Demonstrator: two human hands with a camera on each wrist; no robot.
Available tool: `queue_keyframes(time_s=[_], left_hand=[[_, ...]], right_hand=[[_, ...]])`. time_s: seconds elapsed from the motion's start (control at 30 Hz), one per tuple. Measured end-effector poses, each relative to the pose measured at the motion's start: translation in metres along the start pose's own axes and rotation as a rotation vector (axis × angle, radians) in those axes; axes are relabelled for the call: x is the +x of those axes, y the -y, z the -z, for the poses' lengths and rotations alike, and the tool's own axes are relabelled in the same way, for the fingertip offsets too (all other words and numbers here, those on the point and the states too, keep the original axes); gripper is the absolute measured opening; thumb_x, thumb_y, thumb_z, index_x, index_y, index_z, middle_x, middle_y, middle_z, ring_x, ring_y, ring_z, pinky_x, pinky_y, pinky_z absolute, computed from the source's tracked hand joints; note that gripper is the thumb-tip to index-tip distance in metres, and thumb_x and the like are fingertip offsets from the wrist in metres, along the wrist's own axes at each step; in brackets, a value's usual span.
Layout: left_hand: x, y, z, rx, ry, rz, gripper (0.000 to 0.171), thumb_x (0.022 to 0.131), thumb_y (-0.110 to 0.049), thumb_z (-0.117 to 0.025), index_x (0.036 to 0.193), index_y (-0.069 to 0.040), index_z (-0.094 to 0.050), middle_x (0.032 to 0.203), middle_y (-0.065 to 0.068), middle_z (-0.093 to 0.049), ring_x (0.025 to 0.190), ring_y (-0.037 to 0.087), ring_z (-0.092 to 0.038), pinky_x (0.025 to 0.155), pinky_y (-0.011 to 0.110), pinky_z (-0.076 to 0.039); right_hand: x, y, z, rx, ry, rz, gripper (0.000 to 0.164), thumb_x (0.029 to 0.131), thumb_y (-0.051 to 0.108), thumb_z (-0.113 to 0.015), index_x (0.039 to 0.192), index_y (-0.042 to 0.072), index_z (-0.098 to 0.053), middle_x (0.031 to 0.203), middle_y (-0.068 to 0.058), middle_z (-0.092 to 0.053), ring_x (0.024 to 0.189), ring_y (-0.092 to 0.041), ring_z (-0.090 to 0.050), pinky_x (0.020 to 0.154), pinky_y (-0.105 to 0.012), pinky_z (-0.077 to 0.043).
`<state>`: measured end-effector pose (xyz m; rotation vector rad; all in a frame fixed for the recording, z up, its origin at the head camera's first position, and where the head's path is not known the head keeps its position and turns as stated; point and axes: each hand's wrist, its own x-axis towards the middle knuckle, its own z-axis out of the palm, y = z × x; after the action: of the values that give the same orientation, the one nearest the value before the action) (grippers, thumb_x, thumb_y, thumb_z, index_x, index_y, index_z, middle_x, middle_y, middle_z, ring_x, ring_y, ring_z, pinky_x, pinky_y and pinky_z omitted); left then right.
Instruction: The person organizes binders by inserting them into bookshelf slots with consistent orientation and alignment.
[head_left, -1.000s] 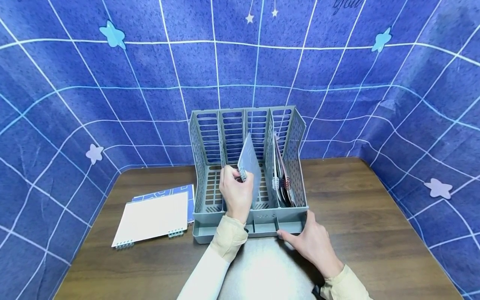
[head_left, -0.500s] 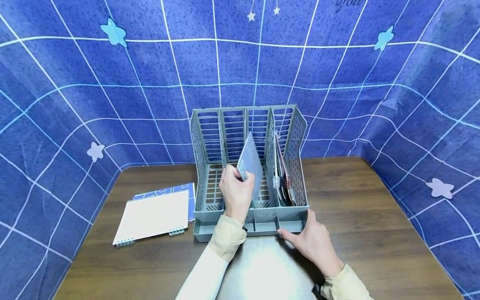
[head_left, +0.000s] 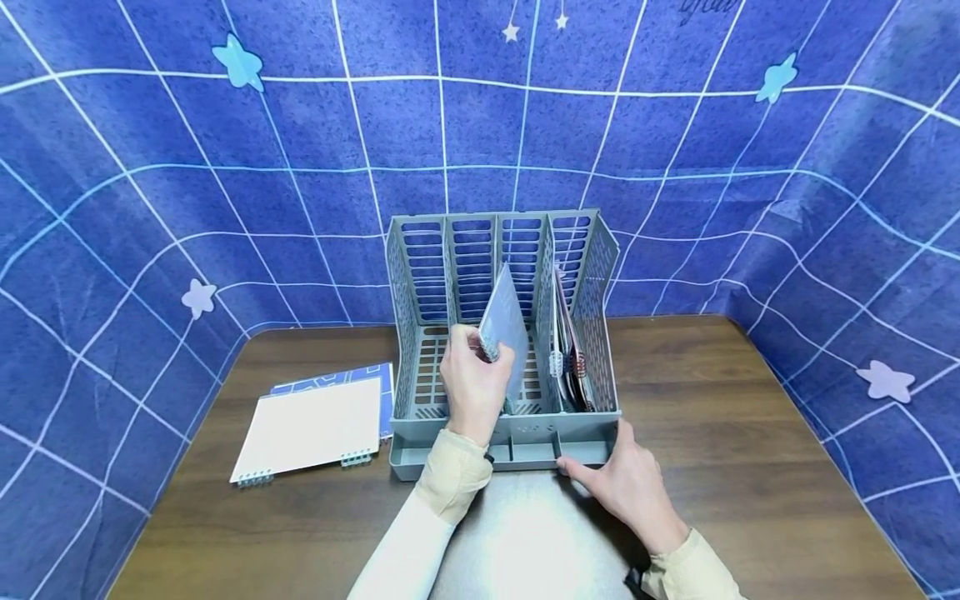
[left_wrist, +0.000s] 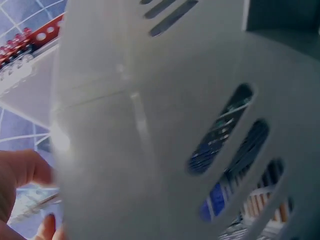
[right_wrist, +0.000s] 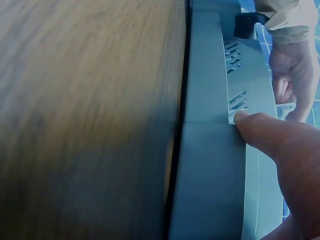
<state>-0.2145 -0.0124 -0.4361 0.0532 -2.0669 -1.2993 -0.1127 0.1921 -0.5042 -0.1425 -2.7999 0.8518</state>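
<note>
My left hand pinches the spiral-bound edge of a pale blue-grey notebook. The notebook stands upright, slightly tilted, in a middle part of the grey file organizer. In the left wrist view, the organizer's slotted wall covers most of the notebook. At the organizer's front right corner, my right hand grips the edge, thumb on the front tray and fingers along the side. The right wrist view shows the thumb over the tray's rim. Several spiral notebooks lean in the rightmost compartment.
To the left, a white spiral notebook lies over a blue-patterned notebook on the wooden table. A blue cloth with white grid lines hangs behind and at both sides. Low dividers split the organizer's front tray.
The head view has shifted slightly, so everything appears a little further right. Both hands and the held notebook keep nearly the same place at the organizer.
</note>
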Motion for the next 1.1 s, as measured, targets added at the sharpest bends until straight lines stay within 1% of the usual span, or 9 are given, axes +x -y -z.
queue_keyframes(time_s=[0.13, 0.33, 0.47, 0.57, 0.63, 0.7, 0.9, 1.0, 1.1], left_hand=[[0.003, -0.010, 0.012, -0.005, 0.045, -0.020, 0.039, 0.075, -0.019, -0.075, 0.107, -0.012, -0.054, 0.103, 0.001, -0.061, 0.091, 0.012, -0.065, 0.077, 0.029, -0.056], [0.011, -0.028, 0.044, -0.026, 0.063, -0.130, 0.062, 0.076, -0.025, -0.078, 0.130, -0.008, -0.053, 0.121, 0.009, -0.060, 0.109, 0.023, -0.063, 0.093, 0.027, -0.051], [0.017, -0.032, 0.072, -0.006, 0.070, -0.238, 0.062, 0.081, -0.024, -0.073, 0.138, -0.012, -0.052, 0.127, 0.006, -0.059, 0.116, 0.017, -0.058, 0.096, 0.031, -0.049], [0.026, -0.029, 0.094, 0.021, 0.077, -0.316, 0.057, 0.084, -0.020, -0.067, 0.139, -0.015, -0.055, 0.132, 0.002, -0.059, 0.121, 0.014, -0.053, 0.099, 0.036, -0.046], [0.034, -0.023, 0.108, 0.044, 0.076, -0.349, 0.055, 0.085, -0.017, -0.064, 0.139, -0.016, -0.056, 0.135, 0.000, -0.059, 0.124, 0.014, -0.052, 0.101, 0.039, -0.045], [0.041, -0.014, 0.122, 0.067, 0.069, -0.353, 0.053, 0.085, -0.014, -0.062, 0.138, -0.015, -0.058, 0.135, 0.000, -0.059, 0.126, 0.015, -0.052, 0.103, 0.041, -0.044], [0.051, 0.021, 0.155, 0.159, 0.055, -0.265, 0.055, 0.086, -0.011, -0.061, 0.140, -0.019, -0.057, 0.135, 0.001, -0.060, 0.126, 0.022, -0.053, 0.098, 0.051, -0.045], [0.049, 0.042, 0.169, 0.233, 0.092, -0.212, 0.056, 0.086, -0.011, -0.060, 0.141, -0.019, -0.056, 0.135, 0.004, -0.061, 0.123, 0.027, -0.055, 0.095, 0.053, -0.046], [0.046, 0.066, 0.183, 0.322, 0.179, -0.144, 0.058, 0.088, -0.014, -0.058, 0.145, -0.019, -0.051, 0.136, 0.009, -0.060, 0.108, 0.028, -0.059, 0.084, 0.051, -0.048]], right_hand=[[0.000, 0.000, 0.000, -0.003, 0.006, -0.003, 0.110, 0.060, 0.076, -0.074, 0.127, -0.006, -0.044, 0.074, -0.022, -0.064, 0.068, -0.039, -0.065, 0.059, -0.052, -0.052], [0.000, -0.001, -0.001, 0.001, 0.001, 0.005, 0.109, 0.060, 0.077, -0.074, 0.125, -0.005, -0.045, 0.072, -0.021, -0.063, 0.066, -0.040, -0.064, 0.057, -0.053, -0.052], [0.000, -0.001, 0.000, 0.000, 0.018, 0.001, 0.111, 0.061, 0.079, -0.072, 0.126, -0.006, -0.044, 0.071, -0.020, -0.062, 0.066, -0.040, -0.064, 0.058, -0.053, -0.052], [0.000, -0.002, 0.000, -0.001, 0.023, -0.005, 0.111, 0.061, 0.079, -0.071, 0.127, -0.005, -0.044, 0.070, -0.019, -0.062, 0.067, -0.039, -0.064, 0.058, -0.052, -0.052], [0.001, -0.001, 0.000, 0.003, 0.027, -0.004, 0.111, 0.061, 0.079, -0.072, 0.127, -0.005, -0.044, 0.070, -0.019, -0.062, 0.066, -0.038, -0.064, 0.057, -0.052, -0.052], [0.001, 0.000, 0.000, -0.002, 0.029, -0.005, 0.111, 0.061, 0.079, -0.072, 0.127, -0.005, -0.043, 0.071, -0.020, -0.062, 0.066, -0.038, -0.064, 0.058, -0.052, -0.052], [0.002, 0.000, 0.004, -0.003, 0.038, -0.016, 0.110, 0.062, 0.078, -0.072, 0.126, -0.006, -0.043, 0.072, -0.021, -0.063, 0.067, -0.039, -0.064, 0.057, -0.052, -0.051], [0.002, -0.001, 0.003, -0.001, 0.036, -0.017, 0.110, 0.061, 0.078, -0.072, 0.125, -0.005, -0.043, 0.072, -0.021, -0.063, 0.067, -0.039, -0.064, 0.057, -0.053, -0.051], [0.002, 0.000, 0.000, 0.001, 0.020, -0.007, 0.109, 0.060, 0.079, -0.072, 0.125, -0.005, -0.044, 0.071, -0.020, -0.063, 0.065, -0.038, -0.064, 0.056, -0.052, -0.052]])
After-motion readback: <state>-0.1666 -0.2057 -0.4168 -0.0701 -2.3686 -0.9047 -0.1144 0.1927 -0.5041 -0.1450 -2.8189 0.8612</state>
